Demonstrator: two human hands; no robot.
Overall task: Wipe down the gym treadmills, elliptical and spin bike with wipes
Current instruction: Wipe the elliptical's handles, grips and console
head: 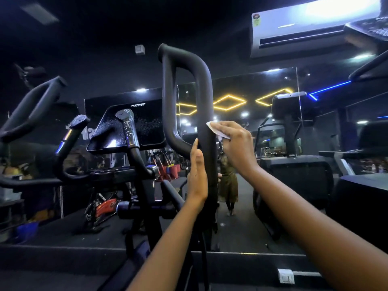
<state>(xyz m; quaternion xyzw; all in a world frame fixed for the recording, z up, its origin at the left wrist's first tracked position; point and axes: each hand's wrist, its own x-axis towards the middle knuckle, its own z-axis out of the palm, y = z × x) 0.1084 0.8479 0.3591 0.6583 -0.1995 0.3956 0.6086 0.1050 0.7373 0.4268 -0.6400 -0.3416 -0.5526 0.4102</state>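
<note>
Up close, the right hand (235, 143) holds a white wipe (216, 131) in curled fingers against the elliptical handle (206, 101) at three o'clock; the left hand (197, 175), fingers straight, rests at nine o'clock.

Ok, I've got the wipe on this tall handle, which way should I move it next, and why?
Probably slide the wipe in your right hand upward toward the curved top of the handle: it sits midway up, and your left hand lies flat against the handle just below, blocking the way down.
</note>
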